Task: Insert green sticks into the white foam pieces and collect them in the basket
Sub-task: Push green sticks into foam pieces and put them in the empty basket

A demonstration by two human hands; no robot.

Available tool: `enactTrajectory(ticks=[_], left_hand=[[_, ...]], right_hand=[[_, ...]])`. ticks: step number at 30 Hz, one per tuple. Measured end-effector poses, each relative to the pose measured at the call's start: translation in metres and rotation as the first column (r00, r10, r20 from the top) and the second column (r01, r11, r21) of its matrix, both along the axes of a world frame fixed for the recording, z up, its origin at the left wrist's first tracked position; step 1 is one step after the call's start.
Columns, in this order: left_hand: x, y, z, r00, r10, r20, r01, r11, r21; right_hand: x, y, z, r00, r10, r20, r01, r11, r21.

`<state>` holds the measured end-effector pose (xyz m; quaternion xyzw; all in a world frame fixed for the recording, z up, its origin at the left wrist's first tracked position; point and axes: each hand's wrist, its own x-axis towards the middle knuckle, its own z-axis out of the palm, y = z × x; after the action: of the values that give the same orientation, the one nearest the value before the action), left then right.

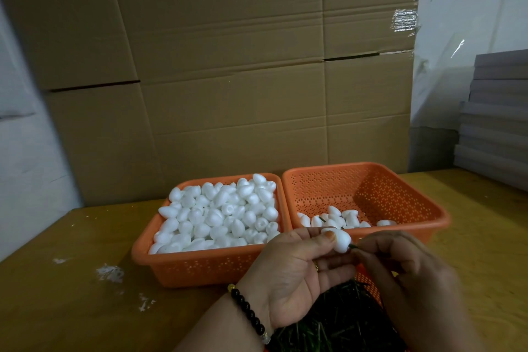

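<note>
My left hand pinches a white foam piece between thumb and fingers, low in the middle of the view. My right hand pinches a thin green stick whose tip meets the foam piece's lower end. An orange basket on the left is heaped with plain foam pieces. The orange basket on the right holds several foam pieces along its near side, one with a green stick showing. A third orange basket with a pile of green sticks lies under my hands.
The baskets stand on a yellow-brown wooden table with white foam crumbs at the left. Large cardboard boxes form a wall close behind. A stack of grey boards sits at the right edge.
</note>
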<state>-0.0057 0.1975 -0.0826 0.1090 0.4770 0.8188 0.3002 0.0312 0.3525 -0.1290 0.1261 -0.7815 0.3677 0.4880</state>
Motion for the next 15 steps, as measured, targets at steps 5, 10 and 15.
enactTrajectory(ticks=[5,10,15], left_hand=[[-0.0001,-0.0005,-0.0016,1.0,0.003,-0.011,-0.003,1.0,-0.011],[-0.0013,-0.0013,-0.0024,1.0,0.018,-0.007,-0.018,1.0,-0.021],[-0.0015,-0.0012,-0.0029,1.0,0.024,0.003,-0.024,1.0,-0.009]], right_hand=[[0.0003,-0.001,0.0013,1.0,-0.004,0.022,0.004,1.0,0.019],[0.0008,-0.0018,0.002,0.999,-0.011,0.039,0.009,0.999,0.04],[0.0012,-0.0018,0.0025,0.999,-0.005,0.052,0.002,0.999,0.045]])
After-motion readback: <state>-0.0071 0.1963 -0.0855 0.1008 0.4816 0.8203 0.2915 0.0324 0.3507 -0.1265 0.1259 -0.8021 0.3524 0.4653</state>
